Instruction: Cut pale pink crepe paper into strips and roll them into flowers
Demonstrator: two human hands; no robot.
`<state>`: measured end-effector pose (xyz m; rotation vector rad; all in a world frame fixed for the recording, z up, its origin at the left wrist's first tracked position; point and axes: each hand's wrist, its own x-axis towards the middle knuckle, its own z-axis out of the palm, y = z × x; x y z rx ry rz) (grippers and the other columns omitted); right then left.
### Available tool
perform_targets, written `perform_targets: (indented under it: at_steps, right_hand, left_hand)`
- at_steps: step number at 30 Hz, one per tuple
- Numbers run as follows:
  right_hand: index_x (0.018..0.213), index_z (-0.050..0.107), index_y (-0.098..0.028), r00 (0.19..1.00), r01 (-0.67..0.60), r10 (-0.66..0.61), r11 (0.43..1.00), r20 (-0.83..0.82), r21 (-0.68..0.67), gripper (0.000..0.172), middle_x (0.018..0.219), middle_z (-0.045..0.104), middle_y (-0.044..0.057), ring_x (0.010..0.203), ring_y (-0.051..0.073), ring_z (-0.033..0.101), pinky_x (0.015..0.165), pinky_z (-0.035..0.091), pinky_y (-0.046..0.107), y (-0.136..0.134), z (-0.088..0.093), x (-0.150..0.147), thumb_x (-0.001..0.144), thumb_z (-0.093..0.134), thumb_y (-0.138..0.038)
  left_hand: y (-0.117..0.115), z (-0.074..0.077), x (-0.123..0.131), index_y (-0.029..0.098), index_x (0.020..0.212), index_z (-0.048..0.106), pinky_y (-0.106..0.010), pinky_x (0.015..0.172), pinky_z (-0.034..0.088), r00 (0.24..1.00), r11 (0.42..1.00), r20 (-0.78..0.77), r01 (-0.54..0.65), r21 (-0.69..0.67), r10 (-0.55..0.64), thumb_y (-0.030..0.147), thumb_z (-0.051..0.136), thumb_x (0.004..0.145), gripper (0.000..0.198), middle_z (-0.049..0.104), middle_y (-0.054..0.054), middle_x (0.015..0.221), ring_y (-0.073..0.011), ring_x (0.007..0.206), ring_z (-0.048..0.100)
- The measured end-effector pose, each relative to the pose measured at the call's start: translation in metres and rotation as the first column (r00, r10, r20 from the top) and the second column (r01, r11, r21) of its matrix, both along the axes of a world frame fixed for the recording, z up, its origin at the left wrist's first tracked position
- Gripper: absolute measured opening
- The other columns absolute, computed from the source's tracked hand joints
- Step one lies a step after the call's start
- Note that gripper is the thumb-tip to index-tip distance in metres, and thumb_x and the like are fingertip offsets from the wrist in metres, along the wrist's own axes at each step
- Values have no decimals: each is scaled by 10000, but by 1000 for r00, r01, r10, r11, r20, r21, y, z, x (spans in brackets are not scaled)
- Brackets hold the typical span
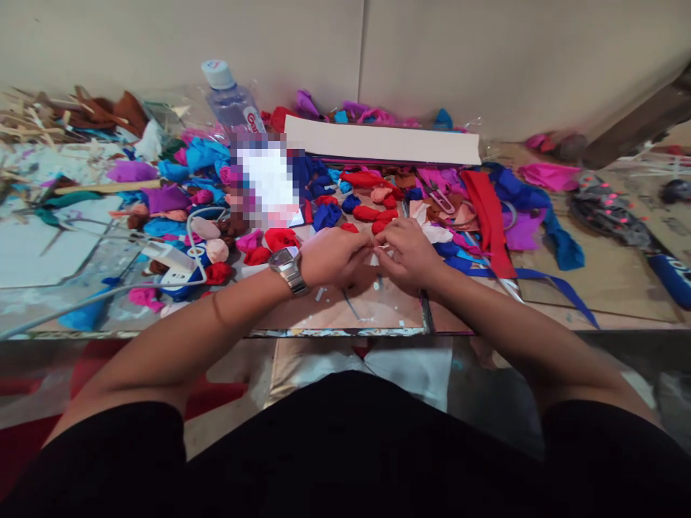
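Note:
My left hand (335, 257), with a metal watch (288, 271) on its wrist, is closed in a pinch near the front of the table. My right hand (409, 253) meets it from the other side, fingers pressed together as well. A small pale bit shows at the fingertips, too small and covered to name. Just beyond the hands lie bunched red cloth pieces (376, 214), a peach cloth piece (381, 194) and blue cloth bundles (327, 214). Cream cloth scraps (432, 224) lie close to my right hand.
A clear bottle (232, 108) with a white cap stands behind the heap. A white charger (171, 255) and its cable lie left. A long cream board (383, 142) runs along the back; a red strip (490, 223) and small snips (440, 198) lie right.

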<state>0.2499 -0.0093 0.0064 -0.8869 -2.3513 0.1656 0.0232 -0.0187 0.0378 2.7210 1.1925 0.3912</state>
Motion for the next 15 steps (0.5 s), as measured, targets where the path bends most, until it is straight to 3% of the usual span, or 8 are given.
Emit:
perform_targets:
  at_steps: [5, 10, 15]
  right_hand:
    - [927, 649, -215, 1000, -13, 14, 1000, 28, -18, 137, 913, 720, 76, 957, 271, 583, 919, 353, 440, 0, 2, 1, 976, 570, -315]
    - [961, 672, -213, 997, -8, 5, 999, 75, 47, 163, 920, 730, 67, 1001, 274, 592, 993, 327, 467, -2, 5, 2, 1008, 581, -340]
    - [951, 661, -217, 999, -10, 9, 999, 53, 30, 186, 929, 736, 67, 962, 264, 592, 964, 344, 457, -4, 4, 0, 1025, 563, -356]
  left_hand:
    - [-2, -1, 0, 201, 1037, 733, -344, 601, 290, 1000, 1000, 2, -15, 3, 15, 394, 426, 1047, 363, 727, -75, 793, -215, 687, 652]
    - [-2, -4, 0, 199, 1065, 734, -341, 594, 265, 998, 998, -4, -56, -19, 55, 371, 437, 1032, 345, 724, -71, 779, -212, 658, 633]
    - [-4, 0, 1, 194, 1014, 720, -344, 602, 282, 1000, 999, 18, -17, -36, 18, 348, 508, 957, 268, 719, -69, 769, -219, 670, 645]
